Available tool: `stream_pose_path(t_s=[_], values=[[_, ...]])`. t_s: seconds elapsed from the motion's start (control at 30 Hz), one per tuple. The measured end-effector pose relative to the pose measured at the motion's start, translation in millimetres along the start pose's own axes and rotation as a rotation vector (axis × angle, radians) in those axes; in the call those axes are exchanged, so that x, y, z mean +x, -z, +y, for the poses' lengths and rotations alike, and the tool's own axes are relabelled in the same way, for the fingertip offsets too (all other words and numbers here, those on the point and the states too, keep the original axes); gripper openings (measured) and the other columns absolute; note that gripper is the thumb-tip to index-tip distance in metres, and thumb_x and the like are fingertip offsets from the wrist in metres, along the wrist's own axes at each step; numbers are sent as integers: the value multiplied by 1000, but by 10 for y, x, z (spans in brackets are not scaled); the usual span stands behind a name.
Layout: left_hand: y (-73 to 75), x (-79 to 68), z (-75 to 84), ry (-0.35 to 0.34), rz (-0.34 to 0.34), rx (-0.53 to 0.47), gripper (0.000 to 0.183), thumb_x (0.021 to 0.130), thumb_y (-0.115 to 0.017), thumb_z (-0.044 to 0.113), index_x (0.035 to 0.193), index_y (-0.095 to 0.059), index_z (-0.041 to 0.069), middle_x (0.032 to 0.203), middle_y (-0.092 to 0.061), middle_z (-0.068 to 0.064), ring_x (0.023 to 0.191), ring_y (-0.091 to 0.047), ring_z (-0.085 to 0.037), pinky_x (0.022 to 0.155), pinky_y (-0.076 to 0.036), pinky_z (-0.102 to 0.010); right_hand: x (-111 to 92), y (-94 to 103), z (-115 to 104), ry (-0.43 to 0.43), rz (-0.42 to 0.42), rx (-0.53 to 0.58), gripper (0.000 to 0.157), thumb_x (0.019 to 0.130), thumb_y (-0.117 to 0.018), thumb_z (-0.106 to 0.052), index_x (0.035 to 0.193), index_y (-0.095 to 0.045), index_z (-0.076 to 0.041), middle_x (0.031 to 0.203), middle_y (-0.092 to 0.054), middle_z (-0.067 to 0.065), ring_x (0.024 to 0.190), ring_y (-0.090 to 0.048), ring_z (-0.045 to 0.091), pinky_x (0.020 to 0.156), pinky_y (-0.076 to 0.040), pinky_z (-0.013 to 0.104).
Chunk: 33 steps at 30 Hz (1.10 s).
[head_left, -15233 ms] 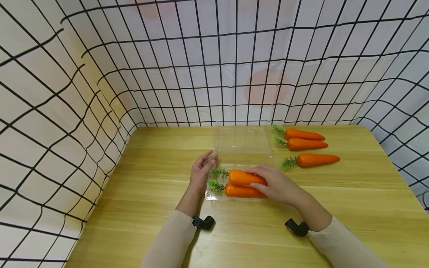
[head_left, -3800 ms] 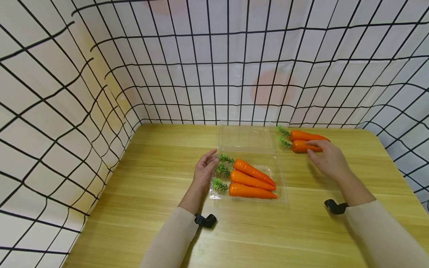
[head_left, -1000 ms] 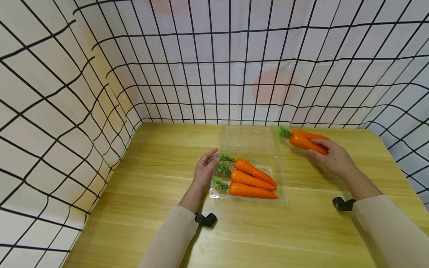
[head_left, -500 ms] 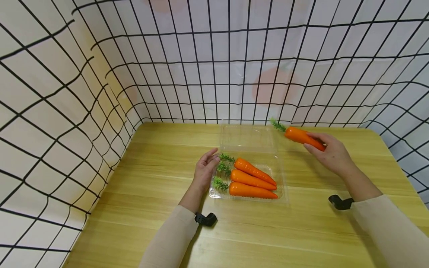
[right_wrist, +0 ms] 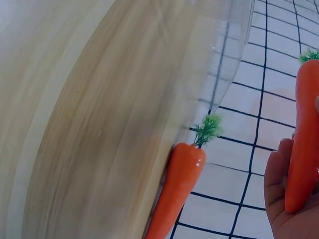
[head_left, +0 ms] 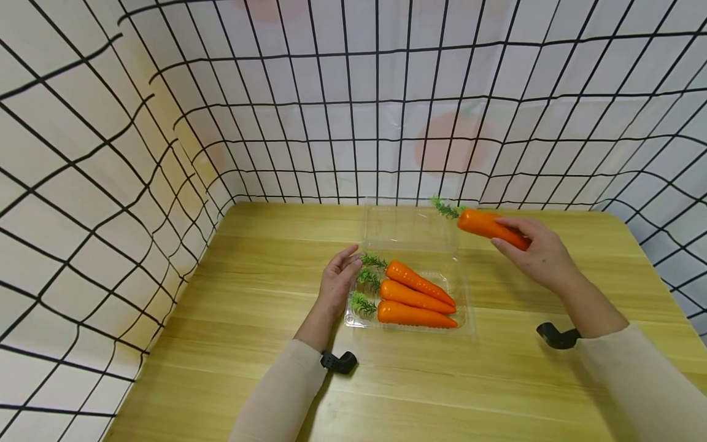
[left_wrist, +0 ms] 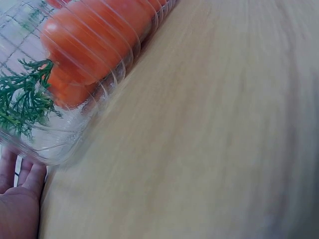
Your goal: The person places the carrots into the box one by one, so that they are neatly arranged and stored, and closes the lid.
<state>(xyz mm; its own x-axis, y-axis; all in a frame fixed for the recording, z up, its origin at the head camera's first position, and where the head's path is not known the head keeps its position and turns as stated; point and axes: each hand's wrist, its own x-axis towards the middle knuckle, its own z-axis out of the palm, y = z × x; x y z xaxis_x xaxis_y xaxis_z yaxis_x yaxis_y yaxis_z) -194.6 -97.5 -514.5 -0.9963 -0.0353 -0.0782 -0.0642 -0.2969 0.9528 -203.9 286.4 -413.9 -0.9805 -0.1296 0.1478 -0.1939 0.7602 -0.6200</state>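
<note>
A: Starting closest in, any weak spot around the left hand?

B: Perhaps. Relaxed at the left edge of the clear tray, apparently gripping nothing; firm contact hard to confirm. With too little bracing there, a likely skid at the first nudge.

A: And inside?

B: Near carrot, middle carrot and far carrot, all with greens to the left and tips fairly close together. From careless placing, a risk of a fourth perched on top, too high for the folded-back lid.

A: Further out, on the right?

B: Right hand clasped around the tapering half of the held carrot, raised beside the lid. With the thick end jutting free, prone to dipping or twisting out of the fingers. Also liable, if carried across too low, to snag on the lid by its greens.

A: Anything beyond?

B: A loose carrot, plain only from the right wrist. Lying on the tabletop, easy to roll toward the gridded wall with a careless knock.
</note>
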Motion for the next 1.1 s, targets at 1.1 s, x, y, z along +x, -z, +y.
stream_pose_path(t_s=[1.1], values=[[6, -7, 1, -3, -15, 10, 46, 99, -62, 10, 144, -55, 4, 134, -63, -13, 113, -61, -9, 99, -51, -20, -333, -244, -465, 215, -1, 83, 40, 94, -76, -23, 133, -67, -18, 123, -67, 8, 89, -54, 4, 71, -49, 12]])
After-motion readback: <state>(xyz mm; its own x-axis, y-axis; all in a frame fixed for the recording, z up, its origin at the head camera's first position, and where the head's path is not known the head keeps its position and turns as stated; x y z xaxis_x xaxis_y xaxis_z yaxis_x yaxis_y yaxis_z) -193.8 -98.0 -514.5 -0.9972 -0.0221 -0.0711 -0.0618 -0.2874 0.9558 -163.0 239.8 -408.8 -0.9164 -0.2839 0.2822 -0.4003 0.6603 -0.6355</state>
